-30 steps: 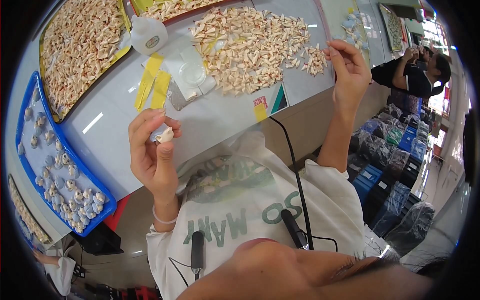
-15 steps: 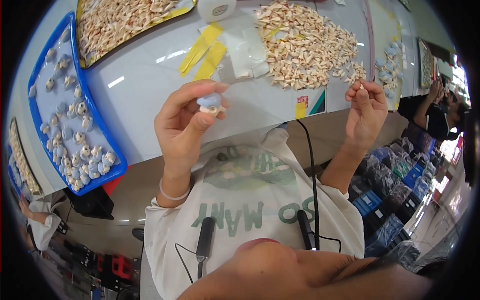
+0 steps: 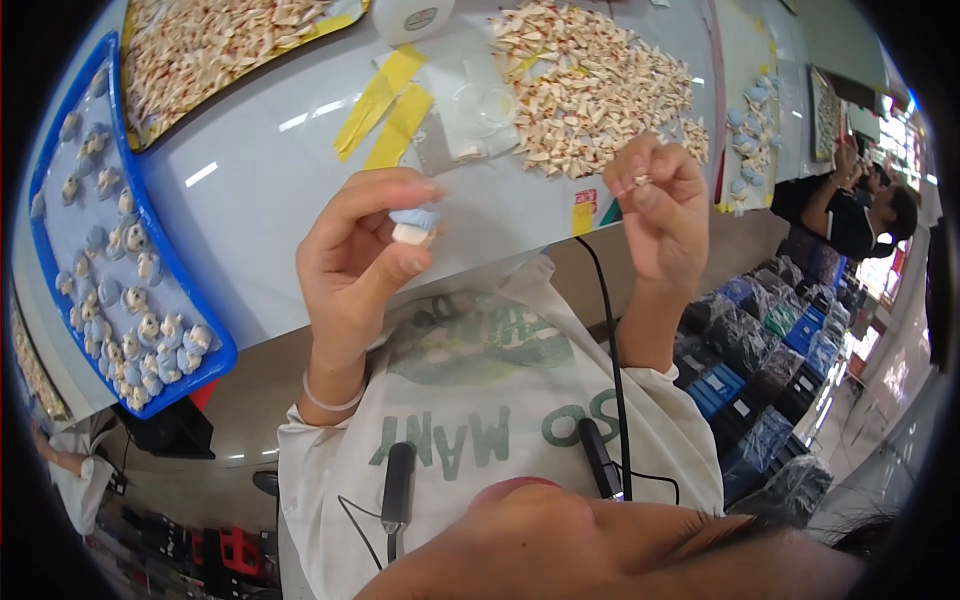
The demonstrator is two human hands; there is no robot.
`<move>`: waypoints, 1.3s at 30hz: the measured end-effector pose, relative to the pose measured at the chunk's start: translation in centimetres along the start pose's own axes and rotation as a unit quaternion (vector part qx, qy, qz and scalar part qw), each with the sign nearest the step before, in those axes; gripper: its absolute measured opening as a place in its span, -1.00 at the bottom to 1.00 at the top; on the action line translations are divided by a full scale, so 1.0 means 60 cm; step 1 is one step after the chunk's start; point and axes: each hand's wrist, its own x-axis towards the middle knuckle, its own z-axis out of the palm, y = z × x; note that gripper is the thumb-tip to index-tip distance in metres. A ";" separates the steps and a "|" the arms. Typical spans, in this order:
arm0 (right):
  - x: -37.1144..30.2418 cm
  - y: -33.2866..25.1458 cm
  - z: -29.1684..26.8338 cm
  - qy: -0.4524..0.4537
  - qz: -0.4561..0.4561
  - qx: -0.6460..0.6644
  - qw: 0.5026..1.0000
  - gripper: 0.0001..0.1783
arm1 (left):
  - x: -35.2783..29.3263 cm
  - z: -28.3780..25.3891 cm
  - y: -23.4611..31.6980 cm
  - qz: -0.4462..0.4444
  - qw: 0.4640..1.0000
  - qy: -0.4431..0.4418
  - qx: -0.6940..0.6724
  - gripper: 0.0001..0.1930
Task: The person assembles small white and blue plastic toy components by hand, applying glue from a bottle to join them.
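Between the thumb and fingers of my left hand (image 3: 355,255) is a small figurine head (image 3: 413,226), with a light blue cap on top and a cream part below. My right hand (image 3: 662,205) pinches a tiny cream piece (image 3: 641,180) at the fingertips. Just beyond that hand spreads a heap of small cream pointed pieces (image 3: 590,85), some with reddish tips. Left of my left hand, a blue-rimmed tray (image 3: 180,225) carries many similar blue and cream heads (image 3: 150,330).
A second tray of cream pieces (image 3: 215,50) lies at the far left. Yellow tape strips (image 3: 400,125), a clear round dish (image 3: 483,108) and a white container (image 3: 412,18) are on the table. More blue pieces (image 3: 752,135) lie at right, near another person (image 3: 850,215). Plastic-covered crates (image 3: 745,340) stand on the floor.
My right hand has moved left, closer to my left hand, still pinching the tiny piece. The figurine head has turned in my left hand.
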 end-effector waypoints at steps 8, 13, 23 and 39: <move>-0.003 0.012 0.016 0.011 0.014 -0.005 1.000 -0.80 | -0.001 -0.003 -0.001 -0.005 0.998 -0.016 0.057 -0.64; -0.007 0.013 0.013 0.088 -0.040 -0.139 0.986 -0.75 | -0.002 -0.003 -0.001 0.009 0.997 -0.028 0.073 -0.64; -0.009 0.006 0.018 0.053 -0.100 -0.190 0.975 -0.85 | 0.002 0.013 0.011 -0.029 0.999 -0.025 -0.031 -0.68; -0.005 -0.011 0.007 -0.105 -0.122 -0.217 0.963 -0.81 | 0.001 0.000 -0.003 0.012 0.998 -0.034 -0.059 -0.70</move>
